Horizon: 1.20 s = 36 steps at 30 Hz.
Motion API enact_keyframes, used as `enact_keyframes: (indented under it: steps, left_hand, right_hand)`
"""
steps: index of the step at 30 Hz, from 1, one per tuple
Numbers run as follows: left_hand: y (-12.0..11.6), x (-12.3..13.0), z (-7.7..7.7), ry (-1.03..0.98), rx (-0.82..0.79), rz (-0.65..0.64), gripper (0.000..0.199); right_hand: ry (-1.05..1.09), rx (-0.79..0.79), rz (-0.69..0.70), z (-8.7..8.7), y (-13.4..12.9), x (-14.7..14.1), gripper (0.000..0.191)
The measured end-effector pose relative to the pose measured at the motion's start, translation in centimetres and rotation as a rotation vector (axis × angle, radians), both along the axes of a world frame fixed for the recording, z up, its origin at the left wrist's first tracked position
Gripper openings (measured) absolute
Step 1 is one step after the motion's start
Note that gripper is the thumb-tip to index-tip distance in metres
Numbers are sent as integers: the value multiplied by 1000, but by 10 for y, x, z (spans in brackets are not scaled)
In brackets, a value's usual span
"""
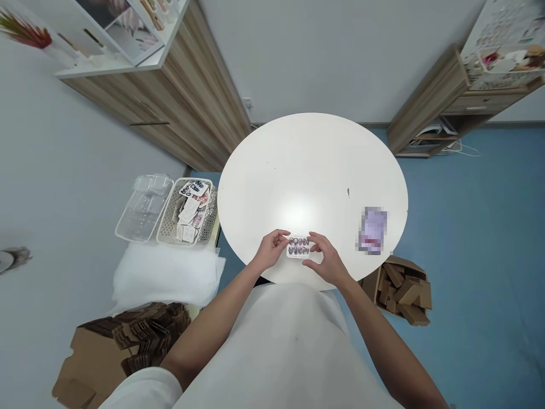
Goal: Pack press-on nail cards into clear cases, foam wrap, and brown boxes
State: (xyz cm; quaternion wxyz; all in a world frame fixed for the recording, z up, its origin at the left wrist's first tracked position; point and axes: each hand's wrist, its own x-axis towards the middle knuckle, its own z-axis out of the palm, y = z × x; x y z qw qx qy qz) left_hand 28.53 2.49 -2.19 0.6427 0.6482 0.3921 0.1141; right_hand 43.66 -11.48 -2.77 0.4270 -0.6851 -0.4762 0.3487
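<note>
And here's your card (297,254), a small white one, sitting at six o'clock on the round white worktop (315,159), close to your edge. Its two rows run straight from nine to three o'clock, one behind the other; width and depth are so alike that a long axis is hard to call. Look at it: rounded corners, a pale border, glossy nail-shaped pieces in dark, silvery and pinkish tones, finer patterns too small to read. Your left hand (269,250) comes in at nine o'clock, thumb and finger at the card's edge, whether pinching you can't tell. Your right hand (330,259) is at three, thumb and fingers spread about the card's side.
</note>
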Motion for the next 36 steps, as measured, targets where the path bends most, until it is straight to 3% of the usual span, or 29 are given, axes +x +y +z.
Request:
enact_keyframes:
  steps: [8,12,16,20,27,36]
  left_hand:
    - [21,-21,-4,36,10,28,28]
    - [33,-47,-8,37,22,14,41]
    - [49,-80,-17,92,153,-52,55]
    - [74,-108,-34,189,278,-68,58]
    - [116,-139,-65,330,402,-68,55]
    - [135,-148,-92,366,479,-93,57]
  right_hand:
    - [-175,-54,19,-1,31,-23,40]
    - [-207,-112,25,-2,55,-39,41]
    - [-211,-191,74,-6,91,-65,44]
    - [-239,-250,125,-19,128,-94,46]
    - [-330,-250,193,-57,178,-135,46]
    - [-462,-303,158,-78,200,-156,43]
